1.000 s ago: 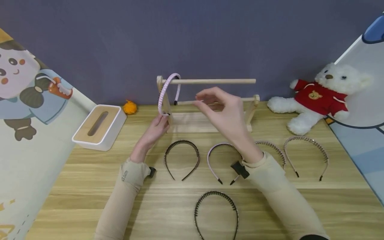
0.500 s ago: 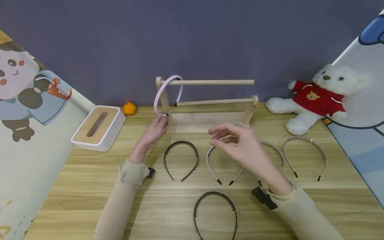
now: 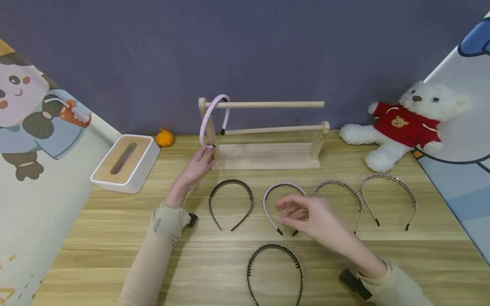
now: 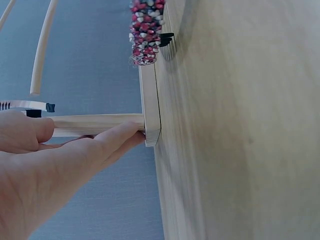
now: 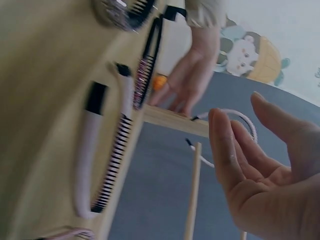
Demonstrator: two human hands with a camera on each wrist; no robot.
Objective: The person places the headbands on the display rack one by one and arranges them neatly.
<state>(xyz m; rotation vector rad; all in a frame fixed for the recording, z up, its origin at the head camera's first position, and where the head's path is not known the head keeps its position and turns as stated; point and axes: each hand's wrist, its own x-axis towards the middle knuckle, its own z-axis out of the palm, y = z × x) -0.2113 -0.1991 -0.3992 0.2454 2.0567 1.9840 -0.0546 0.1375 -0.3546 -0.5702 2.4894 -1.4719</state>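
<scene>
The rack (image 3: 268, 156) stands on the table (image 3: 214, 263) before the wall (image 3: 260, 51), a hung headband (image 3: 207, 115) over its upper bar's left end, left hand (image 3: 197, 165) beneath; tissue box (image 3: 109, 163) and small ball (image 3: 164, 138) left, toy bear (image 3: 405, 123) right; in front, a row of four headbands (image 3: 286, 185), right hand (image 3: 308, 216) above its middle; nearer, a lone headband (image 3: 273, 246).

Hung headband (image 3: 208, 117): pale pink, finely striped
Frontmost headband (image 3: 273, 245): black
Rack (image 3: 264, 157): pale wood tone
My sleeves (image 3: 149, 259): beige
Counter (image 3: 95, 246): yellowish, wood-grained
Teddy bear (image 3: 382, 160): white, red sweater (image 3: 417, 129)
</scene>
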